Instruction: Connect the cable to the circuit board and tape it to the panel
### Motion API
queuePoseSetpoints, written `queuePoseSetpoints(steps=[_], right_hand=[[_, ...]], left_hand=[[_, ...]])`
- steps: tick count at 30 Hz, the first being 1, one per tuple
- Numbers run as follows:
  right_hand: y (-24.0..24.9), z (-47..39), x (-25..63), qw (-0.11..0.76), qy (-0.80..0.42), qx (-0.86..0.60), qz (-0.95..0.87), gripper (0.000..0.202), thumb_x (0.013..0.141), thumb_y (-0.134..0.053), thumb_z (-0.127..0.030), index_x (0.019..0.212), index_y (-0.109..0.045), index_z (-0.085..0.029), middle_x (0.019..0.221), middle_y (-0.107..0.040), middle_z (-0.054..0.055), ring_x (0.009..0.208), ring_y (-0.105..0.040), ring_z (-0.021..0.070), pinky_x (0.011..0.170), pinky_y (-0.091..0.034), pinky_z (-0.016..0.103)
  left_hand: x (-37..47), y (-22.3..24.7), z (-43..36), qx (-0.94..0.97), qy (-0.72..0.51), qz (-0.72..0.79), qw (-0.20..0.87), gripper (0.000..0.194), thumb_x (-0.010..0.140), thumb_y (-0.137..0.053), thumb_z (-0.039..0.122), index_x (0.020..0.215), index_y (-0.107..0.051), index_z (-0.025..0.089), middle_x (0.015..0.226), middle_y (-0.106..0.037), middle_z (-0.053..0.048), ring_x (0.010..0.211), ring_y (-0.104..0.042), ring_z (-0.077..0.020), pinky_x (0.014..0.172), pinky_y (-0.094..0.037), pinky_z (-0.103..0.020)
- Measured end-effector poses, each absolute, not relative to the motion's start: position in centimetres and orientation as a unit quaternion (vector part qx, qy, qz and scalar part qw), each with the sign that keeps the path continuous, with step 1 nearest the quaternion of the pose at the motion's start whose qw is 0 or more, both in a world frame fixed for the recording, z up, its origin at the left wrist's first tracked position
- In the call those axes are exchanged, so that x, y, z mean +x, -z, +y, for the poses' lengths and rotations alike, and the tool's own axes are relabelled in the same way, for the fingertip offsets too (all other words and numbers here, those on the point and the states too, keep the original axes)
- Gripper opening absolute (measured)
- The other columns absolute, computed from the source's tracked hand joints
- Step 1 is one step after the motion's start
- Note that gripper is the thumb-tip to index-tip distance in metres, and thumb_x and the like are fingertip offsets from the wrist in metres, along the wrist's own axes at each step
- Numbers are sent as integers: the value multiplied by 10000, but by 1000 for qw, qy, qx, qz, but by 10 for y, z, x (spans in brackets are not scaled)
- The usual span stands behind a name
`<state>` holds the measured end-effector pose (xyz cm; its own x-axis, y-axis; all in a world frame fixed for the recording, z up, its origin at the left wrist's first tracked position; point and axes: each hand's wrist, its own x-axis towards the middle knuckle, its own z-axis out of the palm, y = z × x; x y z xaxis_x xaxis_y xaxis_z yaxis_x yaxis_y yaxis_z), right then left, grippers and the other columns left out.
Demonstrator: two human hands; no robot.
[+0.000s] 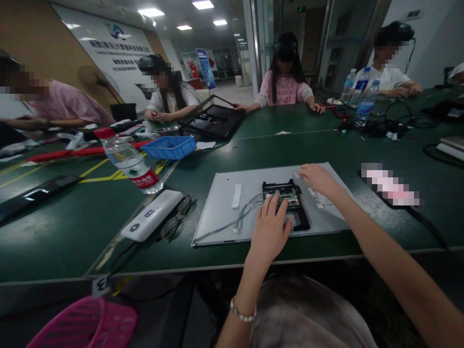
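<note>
A grey flat panel (217, 203) lies on the green table, with a black frame (302, 216) holding a green circuit board on top of it. My left hand (271, 224) rests at the frame's lower left with its fingers spread, over the board's edge and near the grey-blue cables (244, 212). Beyond the frame's upper right corner is my right hand (317, 178), fingers bent down toward the panel; its fingertips are too small to tell whether they pinch anything. A white strip (237, 195) is on the panel's left part.
Left of the panel are glasses (177, 217), a white power bank (152, 215), a water bottle (130, 162) and a blue basket (170, 147). A phone (391, 186) lies at the right. Several people sit across the table (275, 150); one touches a black frame (213, 118).
</note>
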<state>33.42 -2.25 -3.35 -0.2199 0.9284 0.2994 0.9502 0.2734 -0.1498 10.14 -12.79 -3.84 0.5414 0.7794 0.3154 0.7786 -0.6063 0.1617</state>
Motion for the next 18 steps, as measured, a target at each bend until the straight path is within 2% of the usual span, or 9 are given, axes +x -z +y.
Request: queuePoseSetpoints(steps=[4, 9, 18], right_hand=[[35, -21, 345, 197, -14, -602, -774, 368, 867, -401, -88, 1112, -671, -136, 1170, -658, 111, 1091, -590, 213, 970, -424, 322], [26, -24, 346, 248, -10, -594, -766, 324, 878, -428, -161, 1099, -665, -152, 1158, -659, 101, 1094, -582, 229, 978, -426, 367], [42, -19, 347, 182, -30, -570, -801, 306, 886, -504, -283, 1116, -656, -151, 1146, -654, 116, 1095, -573, 239, 958, -430, 367]], left_hand=[[101, 38, -128, 872, -195, 450, -6, 526, 926, -449, 293, 1418, -310, 169, 1534, -228, -123, 1431, -150, -279, 1129, -267, -470], [101, 39, -128, 866, -210, 453, -12, 558, 926, -450, 299, 1437, -273, 159, 1547, -186, -133, 1439, -107, -278, 1128, -266, -479], [99, 42, -128, 868, -197, 456, -7, 529, 920, -470, 302, 1408, -325, 158, 1533, -228, -136, 1433, -146, -277, 1126, -282, -468]])
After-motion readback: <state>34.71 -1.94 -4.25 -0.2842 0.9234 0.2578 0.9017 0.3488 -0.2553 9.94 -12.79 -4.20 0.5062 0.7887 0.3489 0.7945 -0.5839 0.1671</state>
